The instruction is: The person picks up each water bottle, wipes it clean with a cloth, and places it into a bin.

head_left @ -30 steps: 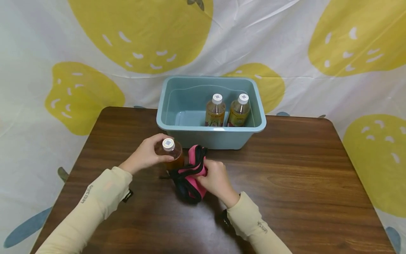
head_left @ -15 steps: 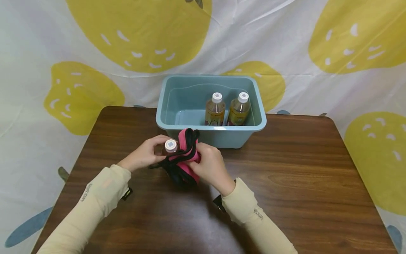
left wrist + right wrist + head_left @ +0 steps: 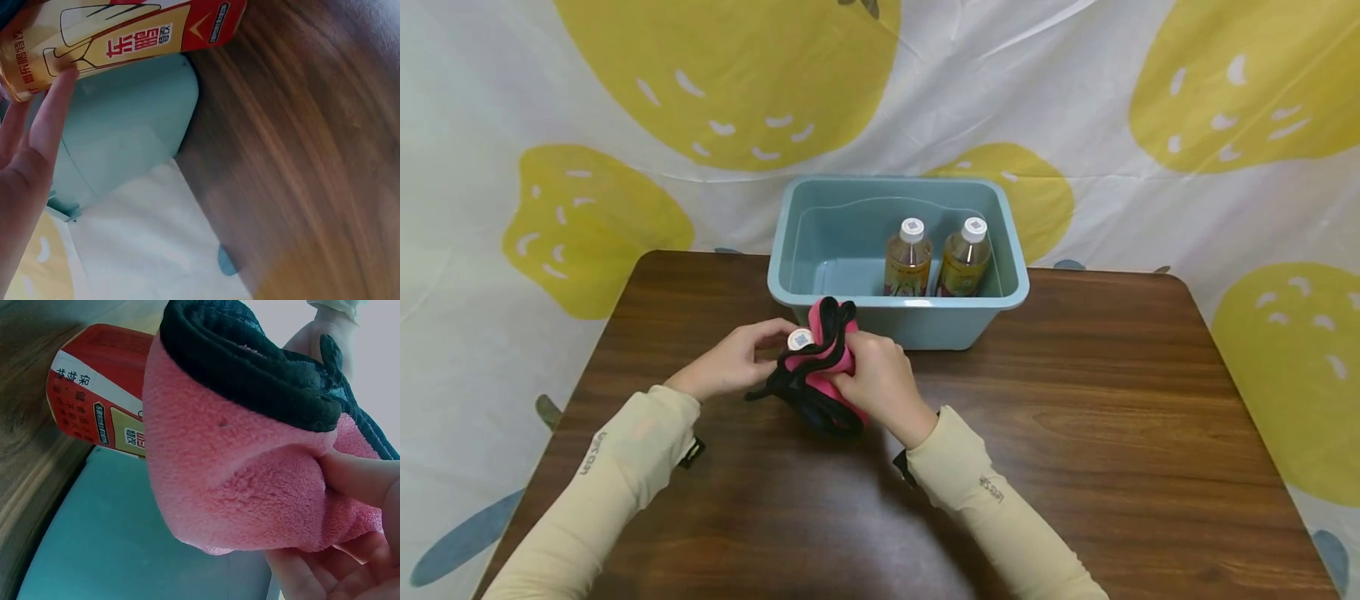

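Note:
My left hand (image 3: 730, 360) holds a drink bottle by its left side, near the white cap (image 3: 800, 339). In the left wrist view its fingers (image 3: 53, 115) lie against the yellow and red label of the bottle (image 3: 134, 37). My right hand (image 3: 883, 379) pinches a folded pink cloth with black edging (image 3: 841, 360), which is pressed up to the bottle's right and front. Most of the bottle is hidden behind the cloth in the head view. In the right wrist view, the thumb and fingers grip the fuzzy pink cloth (image 3: 231, 475), and the red bottle end (image 3: 94, 387) shows beyond it.
Just behind the hands stands a light blue plastic bin (image 3: 887, 325). Two capped bottles, one left (image 3: 908, 265) and one right (image 3: 964, 263), stand upright in its right half. A brown wooden table (image 3: 1075, 433) is underneath, with a lemon-print curtain (image 3: 730, 83) behind.
My right hand has moved left and slightly away from me with the cloth, which now covers most of the bottle. The left hand keeps its hold, shifting slightly left.

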The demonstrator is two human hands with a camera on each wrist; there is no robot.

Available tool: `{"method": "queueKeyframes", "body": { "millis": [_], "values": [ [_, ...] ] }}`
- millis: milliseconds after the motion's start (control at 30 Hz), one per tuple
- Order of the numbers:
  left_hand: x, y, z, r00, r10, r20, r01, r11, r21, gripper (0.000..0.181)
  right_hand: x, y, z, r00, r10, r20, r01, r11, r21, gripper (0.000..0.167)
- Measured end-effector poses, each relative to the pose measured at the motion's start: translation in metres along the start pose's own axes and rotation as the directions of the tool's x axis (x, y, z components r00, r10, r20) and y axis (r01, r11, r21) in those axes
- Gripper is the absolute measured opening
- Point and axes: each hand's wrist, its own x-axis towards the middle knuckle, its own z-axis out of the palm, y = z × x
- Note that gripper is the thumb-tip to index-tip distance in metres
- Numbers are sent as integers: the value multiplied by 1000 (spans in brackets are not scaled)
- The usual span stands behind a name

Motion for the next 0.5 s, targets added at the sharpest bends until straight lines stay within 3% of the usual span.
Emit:
{"method": "queueKeyframes", "body": {
  "millis": [233, 400, 500],
  "values": [
    [2, 3, 1, 994, 101, -41, -97, 991, 91, 39, -2, 1, 1, 999, 28, 19, -28, 999, 15, 21],
    [2, 5, 2, 996, 50, -67, -43, 994, 105, 33, -6, 4, 3, 1000, -1, -15, 2, 1000, 23, 21],
    [3, 6, 4, 995, 49, -87, -37, 990, 138, 32, -12, 8, 8, 1000, -7, -28, 7, 1000, 13, 21]
  ]
}}
